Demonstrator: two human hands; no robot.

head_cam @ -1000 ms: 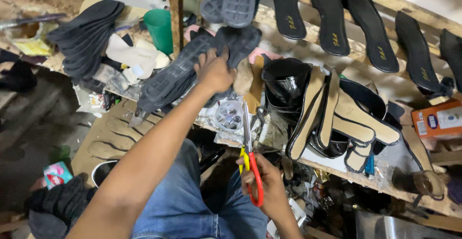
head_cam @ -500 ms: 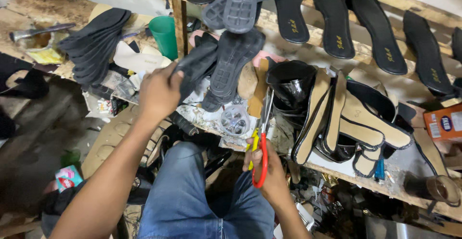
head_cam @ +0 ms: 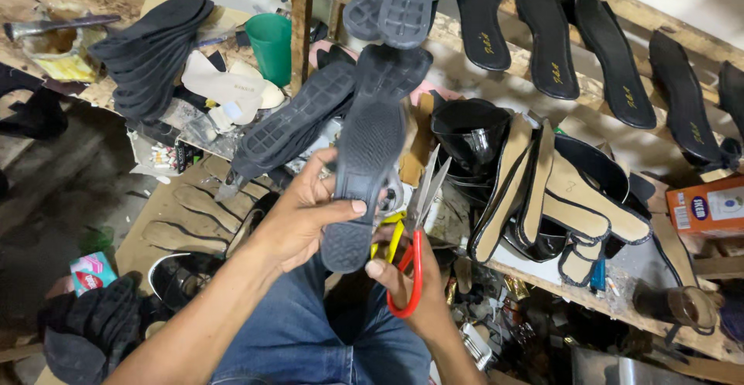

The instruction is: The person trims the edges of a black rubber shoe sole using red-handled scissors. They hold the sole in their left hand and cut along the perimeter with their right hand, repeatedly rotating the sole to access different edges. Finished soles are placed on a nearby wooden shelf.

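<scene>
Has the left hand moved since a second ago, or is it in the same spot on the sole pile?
Yes. The left hand has come back from the pile of dark soles by the green cup, towards the person's lap, and now holds one black sole beside the scissors.

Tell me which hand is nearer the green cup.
Left. The left hand, gripping a black sole, sits below the green cup; the right hand, holding scissors, is lower and farther right.

Bare forearms without sleeves, both hands ungloved, and blue denim jeans over the legs.
</scene>
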